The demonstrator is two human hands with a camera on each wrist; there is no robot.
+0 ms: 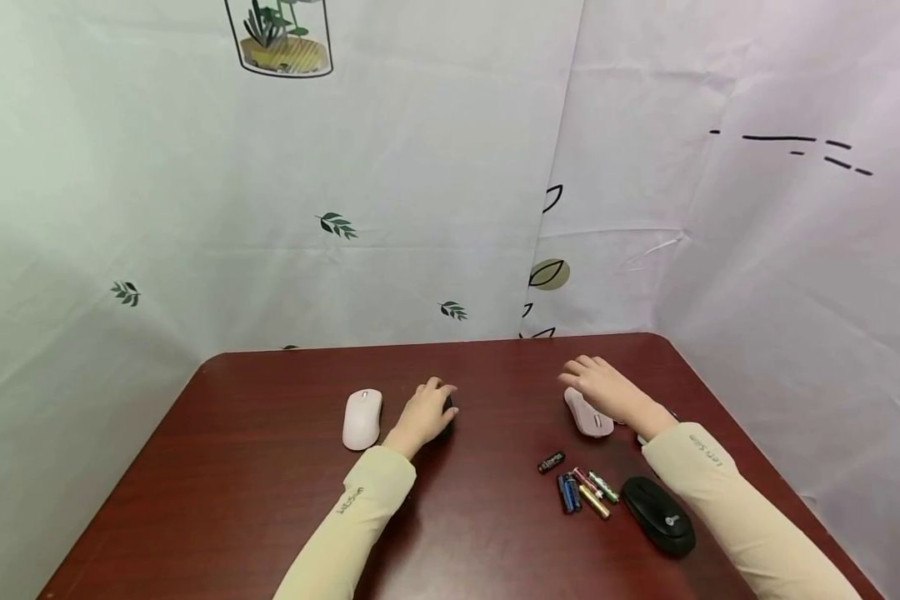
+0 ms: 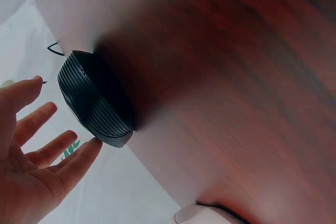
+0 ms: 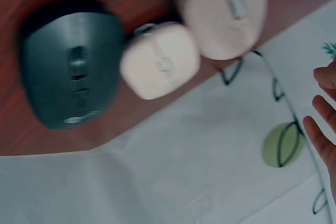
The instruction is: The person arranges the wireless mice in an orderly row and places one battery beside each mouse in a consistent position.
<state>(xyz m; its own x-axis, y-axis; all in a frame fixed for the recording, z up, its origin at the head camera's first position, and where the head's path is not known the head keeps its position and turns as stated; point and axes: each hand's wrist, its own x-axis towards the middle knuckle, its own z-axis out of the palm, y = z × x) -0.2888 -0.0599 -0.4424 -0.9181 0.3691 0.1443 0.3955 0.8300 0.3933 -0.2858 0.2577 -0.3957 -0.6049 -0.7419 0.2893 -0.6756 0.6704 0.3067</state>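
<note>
Both sleeved forearms point(image 1: 360, 517) extend forward over a brown desk point(image 1: 270, 467), batteries point(image 1: 594, 502) short of the right hand point(image 1: 606, 388). That hand is relaxed, fingers extended, near a pink mouse point(image 1: 589, 418). Left hand point(image 1: 422, 411): fingers spread beside a black mouse point(image 2: 94, 98); contact unclear. Beyond both, pale printed curtain point(image 1: 420, 150).
</note>
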